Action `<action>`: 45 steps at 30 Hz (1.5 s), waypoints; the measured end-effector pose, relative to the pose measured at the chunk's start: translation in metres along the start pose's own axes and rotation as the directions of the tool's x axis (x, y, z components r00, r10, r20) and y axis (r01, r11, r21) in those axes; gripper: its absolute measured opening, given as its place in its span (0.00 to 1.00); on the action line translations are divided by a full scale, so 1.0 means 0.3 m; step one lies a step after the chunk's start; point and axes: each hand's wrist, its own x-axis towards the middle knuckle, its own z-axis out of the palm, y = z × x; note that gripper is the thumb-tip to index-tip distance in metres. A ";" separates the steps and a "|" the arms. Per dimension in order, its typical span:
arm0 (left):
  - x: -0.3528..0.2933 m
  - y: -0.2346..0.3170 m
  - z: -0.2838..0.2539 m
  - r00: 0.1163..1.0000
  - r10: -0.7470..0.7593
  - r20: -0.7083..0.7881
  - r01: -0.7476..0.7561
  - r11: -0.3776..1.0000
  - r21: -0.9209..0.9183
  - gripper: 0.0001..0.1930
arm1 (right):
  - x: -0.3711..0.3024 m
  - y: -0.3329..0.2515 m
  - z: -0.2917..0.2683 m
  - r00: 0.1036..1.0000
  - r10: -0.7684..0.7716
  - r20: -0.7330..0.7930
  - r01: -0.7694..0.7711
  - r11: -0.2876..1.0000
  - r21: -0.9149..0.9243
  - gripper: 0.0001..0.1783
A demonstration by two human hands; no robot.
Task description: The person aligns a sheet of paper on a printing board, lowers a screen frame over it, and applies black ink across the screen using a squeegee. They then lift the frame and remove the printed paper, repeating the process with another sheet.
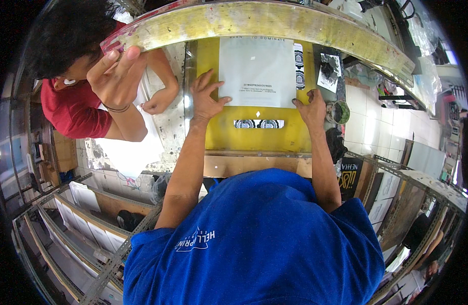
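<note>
A pale printed sheet (pixel 257 68) lies on a yellow board (pixel 218 136) in front of me. My left hand (pixel 207 96) is open at the sheet's near left corner, fingers spread over the yellow surface and thumb at the edge. My right hand (pixel 312 108) is at the near right corner, its thumb on or beside the edge and its fingers apart from the thumb. A black-and-white printed strip (pixel 259 123) lies on the board nearer to me. Another such strip (pixel 299 66) runs along the sheet's right side.
A long pale frame bar (pixel 254 24) arches above the board's far side. At left, a person in a red shirt (pixel 74 109) has a raised hand (pixel 119 76) at the bar's end. A round container (pixel 339 112) stands right of the board. Metal racks (pixel 99 239) are at lower left.
</note>
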 end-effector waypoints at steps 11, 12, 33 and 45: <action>-0.023 0.025 -0.016 0.999 -0.009 0.032 0.009 1.000 -0.006 0.29 | -0.024 0.011 -0.001 1.000 -0.019 -0.015 0.020 1.000 0.018 0.32; -0.028 0.025 -0.015 1.000 -0.008 0.023 0.008 1.000 -0.013 0.29 | -0.023 0.016 0.002 1.000 -0.021 -0.017 0.021 1.000 0.015 0.32; -0.081 0.058 -0.040 0.998 -0.026 0.059 0.031 0.996 -0.084 0.30 | -0.098 0.029 -0.017 1.000 0.003 -0.005 -0.003 1.000 0.025 0.31; -0.106 0.077 -0.053 0.997 -0.047 0.067 0.053 0.994 -0.093 0.29 | -0.118 0.022 -0.028 1.000 0.001 -0.004 0.000 0.999 0.049 0.31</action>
